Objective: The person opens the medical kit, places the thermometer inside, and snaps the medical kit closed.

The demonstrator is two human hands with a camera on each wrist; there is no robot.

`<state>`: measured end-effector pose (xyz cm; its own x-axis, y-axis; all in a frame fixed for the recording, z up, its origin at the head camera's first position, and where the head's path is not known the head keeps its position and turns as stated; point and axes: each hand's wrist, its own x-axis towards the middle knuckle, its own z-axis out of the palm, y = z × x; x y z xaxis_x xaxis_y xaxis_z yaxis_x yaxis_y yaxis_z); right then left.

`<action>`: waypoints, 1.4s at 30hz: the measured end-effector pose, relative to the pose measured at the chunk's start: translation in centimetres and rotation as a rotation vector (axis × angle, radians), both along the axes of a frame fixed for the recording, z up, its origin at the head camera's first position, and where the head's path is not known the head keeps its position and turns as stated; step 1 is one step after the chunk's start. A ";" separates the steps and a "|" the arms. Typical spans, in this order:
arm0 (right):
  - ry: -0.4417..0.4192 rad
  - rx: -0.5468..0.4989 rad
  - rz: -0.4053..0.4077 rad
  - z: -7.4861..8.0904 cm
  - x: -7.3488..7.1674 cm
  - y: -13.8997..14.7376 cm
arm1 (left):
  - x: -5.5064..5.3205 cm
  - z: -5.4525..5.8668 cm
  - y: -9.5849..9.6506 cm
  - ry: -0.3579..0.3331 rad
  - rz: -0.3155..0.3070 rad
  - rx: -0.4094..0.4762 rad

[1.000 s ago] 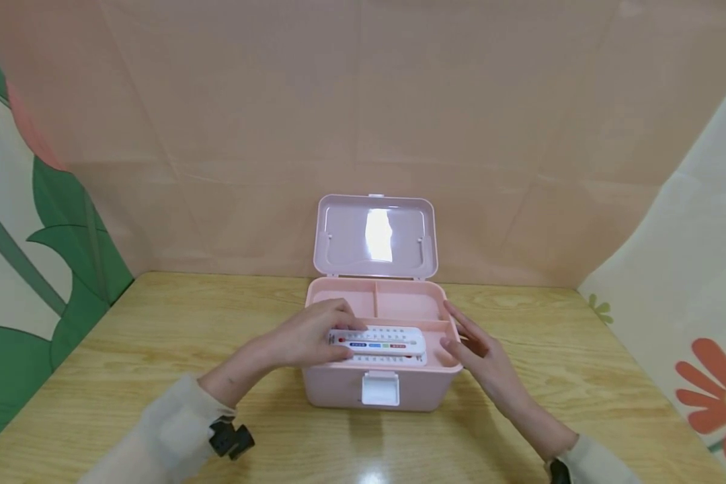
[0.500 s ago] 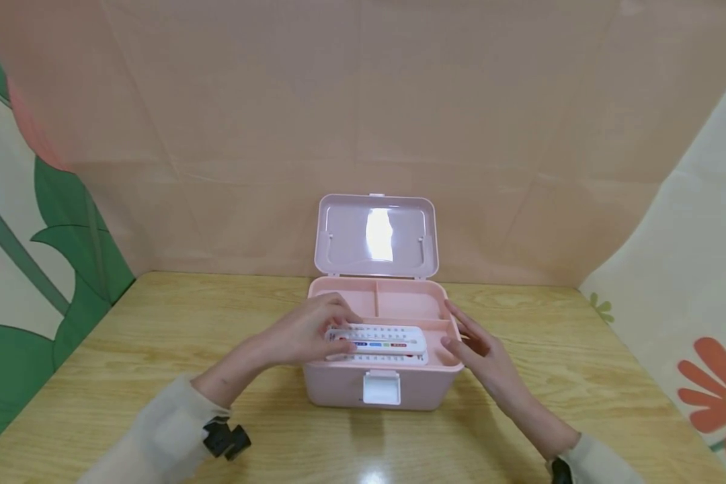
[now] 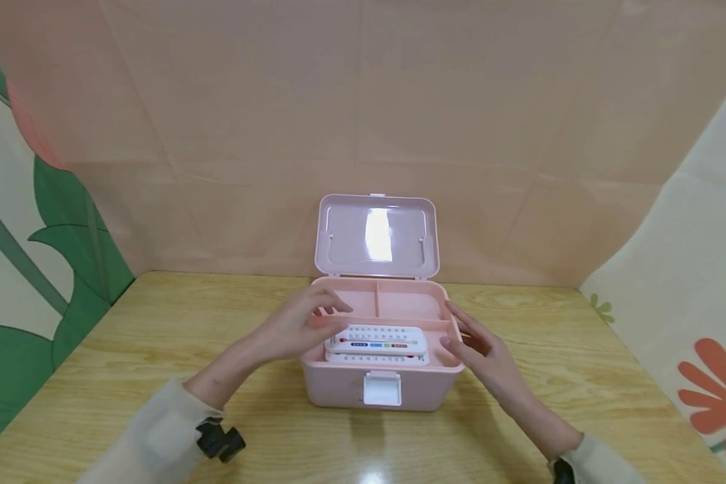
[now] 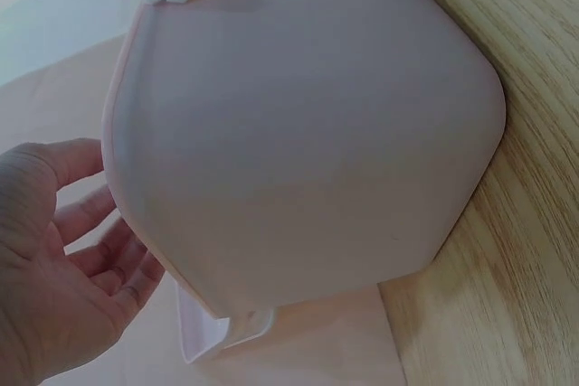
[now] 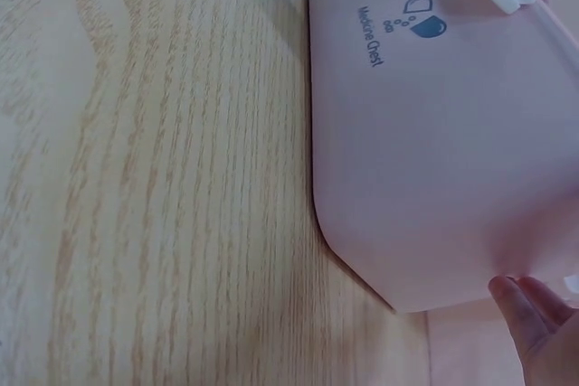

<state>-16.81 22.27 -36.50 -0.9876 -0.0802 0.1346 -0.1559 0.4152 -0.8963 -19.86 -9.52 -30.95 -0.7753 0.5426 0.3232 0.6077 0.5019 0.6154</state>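
Note:
A pink medicine chest (image 3: 339, 388) stands on the table with its lid (image 3: 353, 235) raised. Two flat white thermometers with printed scales lie in its front tray compartment, the upper thermometer (image 3: 393, 334) partly covering the lower thermometer (image 3: 393, 360). My left hand (image 3: 299, 326) hovers at the left rim with fingers spread loosely, its thumb tip just by the upper thermometer's left end. It holds nothing. At the right side, my right hand (image 3: 487, 363) holds the chest's wall, thumb over the rim and fingers outside. The right wrist view shows its fingertips (image 5: 516, 300) against the side wall.
Two rear compartments, parted by a divider (image 3: 376, 299), lie behind the front one. A white latch (image 3: 382, 388) hangs on the chest's front. Wooden table (image 3: 266, 430) surrounds the chest, and a plain backdrop (image 3: 248, 134) rises behind it.
My left hand has let go of the upper thermometer and drawn back up and to the left. Both thermometers stay in the front compartment. The right hand has kept its place.

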 end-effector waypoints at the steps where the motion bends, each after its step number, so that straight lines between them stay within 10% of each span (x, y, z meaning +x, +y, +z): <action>1: 0.006 0.003 -0.003 0.0 0.0 0.0 | 0.0 0.0 -0.1 -0.002 0.013 0.003; 18: 0.111 -0.079 0.000 0.0 -1.1 0.2 | -1.5 -0.7 -0.8 0.038 0.200 0.139; 42: 0.177 -0.054 -0.278 0.9 -6.3 -0.2 | -5.8 -2.9 -1.8 -0.043 0.405 0.402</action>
<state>-23.08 22.09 -35.60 -0.9315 0.2011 0.3030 -0.1988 0.4161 -0.8873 -25.68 -11.34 -33.89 -0.9126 0.0401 0.4068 0.3862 0.4108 0.8259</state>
